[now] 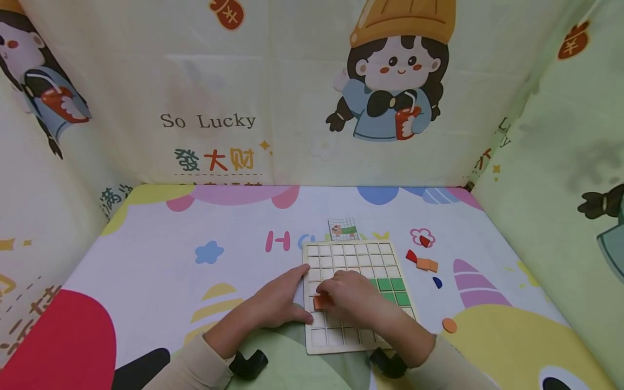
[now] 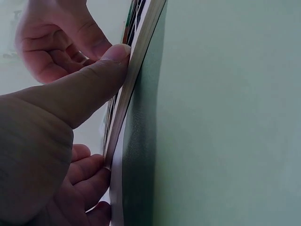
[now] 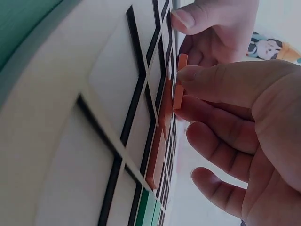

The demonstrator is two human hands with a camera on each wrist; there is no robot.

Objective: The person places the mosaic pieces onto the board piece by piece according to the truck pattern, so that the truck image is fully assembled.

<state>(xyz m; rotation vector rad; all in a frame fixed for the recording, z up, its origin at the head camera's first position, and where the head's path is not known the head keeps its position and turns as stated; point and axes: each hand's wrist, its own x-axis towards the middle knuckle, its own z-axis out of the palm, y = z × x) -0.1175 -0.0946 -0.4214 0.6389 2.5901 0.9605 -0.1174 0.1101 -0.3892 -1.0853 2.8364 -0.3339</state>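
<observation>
A pale wooden board (image 1: pixel 319 337) with a raised square grid lies in front of me. My right hand (image 1: pixel 356 298) is over its middle and pinches a small orange tile (image 3: pixel 178 96) between thumb and index finger, with the tile on edge near the grid surface. My left hand (image 1: pixel 279 297) touches the board's left edge with thumb and fingertips, its fingers mostly straight. Several green tiles (image 1: pixel 402 298) sit in squares at the board's right. Orange tiles (image 3: pixel 156 157) lie in the grid beside the green ones in the right wrist view; my right hand hides them in the head view.
A small picture card (image 1: pixel 343 228) with a coloured grid pattern lies behind the board. To the right are loose red pieces (image 1: pixel 411 255), orange squares (image 1: pixel 427 265), a dark blue half-round piece (image 1: pixel 437 283) and an orange disc (image 1: pixel 449 325). A printed cloth wall (image 1: pixel 292 97) stands behind.
</observation>
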